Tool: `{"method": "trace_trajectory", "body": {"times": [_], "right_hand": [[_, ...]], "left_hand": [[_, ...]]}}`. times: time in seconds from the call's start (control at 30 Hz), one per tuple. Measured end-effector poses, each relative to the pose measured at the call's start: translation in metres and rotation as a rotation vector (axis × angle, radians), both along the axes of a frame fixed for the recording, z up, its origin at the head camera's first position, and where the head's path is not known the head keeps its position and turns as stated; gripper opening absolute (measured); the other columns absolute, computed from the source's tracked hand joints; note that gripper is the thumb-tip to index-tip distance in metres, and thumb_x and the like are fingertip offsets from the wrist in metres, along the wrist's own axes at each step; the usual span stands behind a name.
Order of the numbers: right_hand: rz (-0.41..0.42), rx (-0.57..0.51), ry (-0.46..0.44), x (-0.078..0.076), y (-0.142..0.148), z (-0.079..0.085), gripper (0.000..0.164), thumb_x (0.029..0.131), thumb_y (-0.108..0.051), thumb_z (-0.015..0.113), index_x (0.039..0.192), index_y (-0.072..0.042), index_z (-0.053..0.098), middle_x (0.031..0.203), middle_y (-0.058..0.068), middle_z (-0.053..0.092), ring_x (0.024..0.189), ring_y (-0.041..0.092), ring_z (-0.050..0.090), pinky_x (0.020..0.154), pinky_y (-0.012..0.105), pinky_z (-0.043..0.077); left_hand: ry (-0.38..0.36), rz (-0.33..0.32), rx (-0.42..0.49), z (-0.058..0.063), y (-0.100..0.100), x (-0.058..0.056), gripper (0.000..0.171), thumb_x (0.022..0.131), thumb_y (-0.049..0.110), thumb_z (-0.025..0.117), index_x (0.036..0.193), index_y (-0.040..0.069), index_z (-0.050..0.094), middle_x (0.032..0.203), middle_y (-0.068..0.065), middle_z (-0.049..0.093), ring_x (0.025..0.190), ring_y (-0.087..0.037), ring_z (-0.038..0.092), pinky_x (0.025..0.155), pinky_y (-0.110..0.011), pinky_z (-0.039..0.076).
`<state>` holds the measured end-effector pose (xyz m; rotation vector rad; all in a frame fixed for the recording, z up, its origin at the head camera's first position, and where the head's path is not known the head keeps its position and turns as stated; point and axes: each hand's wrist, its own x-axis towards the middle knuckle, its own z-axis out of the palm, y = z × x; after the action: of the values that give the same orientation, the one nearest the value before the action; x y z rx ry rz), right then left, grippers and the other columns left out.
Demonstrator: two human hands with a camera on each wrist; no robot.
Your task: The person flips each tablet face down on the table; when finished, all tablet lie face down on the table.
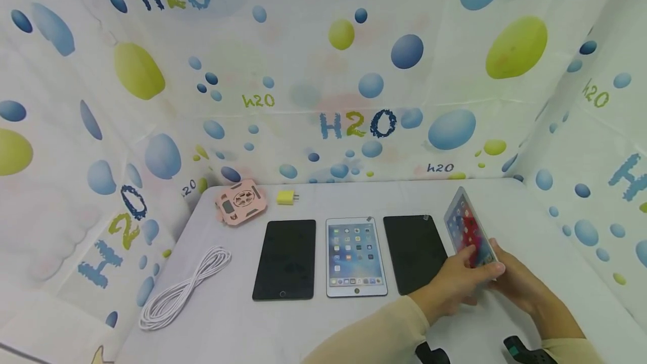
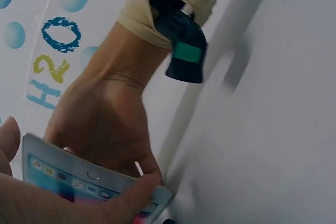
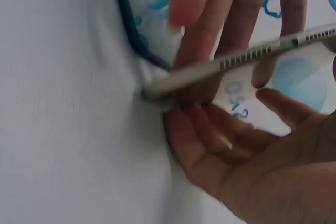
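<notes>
A white-framed tablet (image 1: 462,223) with a lit screen stands tilted above the table's right side, held between both hands. My left hand (image 1: 450,280) grips its lower end; the thumb lies over the front by the home button in the left wrist view. Behind it is my right hand (image 1: 520,285), with curled fingers at the back and lower corner in the right wrist view. The tablet's bottom edge (image 3: 247,56) shows speaker holes and a port there. Just left of the hands lies a black-screened tablet (image 1: 411,246), partly covered by the left forearm.
A lit white tablet (image 1: 356,257) and another dark tablet (image 1: 284,260) lie in the row leftward. Further left are a coiled white cable (image 1: 184,288), a pink gadget (image 1: 242,204) and a yellow plug adapter (image 1: 286,198). Patterned cloth (image 1: 303,72) hangs behind the table.
</notes>
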<state>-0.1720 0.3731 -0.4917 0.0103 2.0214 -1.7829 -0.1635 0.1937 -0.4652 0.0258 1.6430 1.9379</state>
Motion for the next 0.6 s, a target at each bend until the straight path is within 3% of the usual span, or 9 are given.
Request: {"method": "trace_trajectory", "body": {"times": [0.1, 0.2, 0.27, 0.33, 0.53, 0.6], "right_hand": [[-0.03, 0.06, 0.021, -0.001, -0.006, 0.004, 0.089, 0.101, -0.067, 0.012, 0.162, -0.003, -0.004, 0.163, 0.036, 0.004, 0.147, 0.061, 0.01, 0.109, 0.079, 0.02], [-0.05, 0.111, 0.067, -0.001, -0.011, 0.008, 0.091, 0.1, -0.068, 0.013, 0.162, -0.003, 0.0, 0.16, 0.036, 0.014, 0.141, 0.055, 0.027, 0.106, 0.07, 0.038], [-0.059, 0.12, 0.087, -0.001, -0.013, 0.01, 0.09, 0.101, -0.067, 0.014, 0.162, -0.002, 0.002, 0.159, 0.035, 0.018, 0.139, 0.051, 0.031, 0.103, 0.066, 0.044], [-0.065, 0.114, 0.1, 0.0, -0.014, 0.012, 0.087, 0.102, -0.065, 0.016, 0.163, -0.004, 0.002, 0.159, 0.035, 0.019, 0.139, 0.051, 0.031, 0.1, 0.066, 0.046], [-0.131, 0.098, 0.119, 0.002, -0.015, 0.013, 0.076, 0.107, -0.054, 0.03, 0.163, -0.008, 0.006, 0.165, 0.034, 0.002, 0.146, 0.063, 0.01, 0.098, 0.08, 0.036], [-0.182, 0.137, 0.123, 0.003, -0.013, 0.012, 0.076, 0.108, -0.049, 0.038, 0.163, -0.008, 0.007, 0.163, 0.037, 0.003, 0.145, 0.063, 0.013, 0.098, 0.075, 0.041]], "left_hand": [[0.024, 0.055, -0.014, 0.002, 0.001, 0.002, 0.062, 0.088, 0.025, 0.082, 0.144, 0.019, 0.056, 0.136, -0.008, 0.06, 0.116, -0.031, 0.063, 0.084, -0.066, 0.055], [0.044, 0.09, -0.006, 0.005, 0.002, 0.003, 0.062, 0.086, 0.021, 0.083, 0.142, 0.02, 0.058, 0.128, -0.003, 0.065, 0.107, -0.023, 0.066, 0.081, -0.061, 0.057], [0.046, 0.103, 0.014, 0.005, 0.001, 0.004, 0.062, 0.085, 0.019, 0.084, 0.141, 0.022, 0.058, 0.122, -0.001, 0.066, 0.102, -0.022, 0.067, 0.081, -0.06, 0.057], [0.043, 0.11, 0.047, 0.005, 0.0, 0.003, 0.059, 0.085, 0.019, 0.084, 0.138, 0.025, 0.059, 0.117, -0.001, 0.068, 0.1, -0.022, 0.068, 0.081, -0.061, 0.057], [0.013, 0.109, 0.202, -0.002, -0.002, 0.001, 0.053, 0.088, 0.013, 0.079, 0.134, 0.029, 0.058, 0.118, -0.005, 0.071, 0.104, -0.031, 0.07, 0.086, -0.066, 0.054], [0.007, 0.115, 0.262, -0.003, -0.003, 0.0, 0.054, 0.089, 0.009, 0.077, 0.136, 0.025, 0.057, 0.121, -0.006, 0.071, 0.106, -0.033, 0.07, 0.09, -0.063, 0.054]]}}
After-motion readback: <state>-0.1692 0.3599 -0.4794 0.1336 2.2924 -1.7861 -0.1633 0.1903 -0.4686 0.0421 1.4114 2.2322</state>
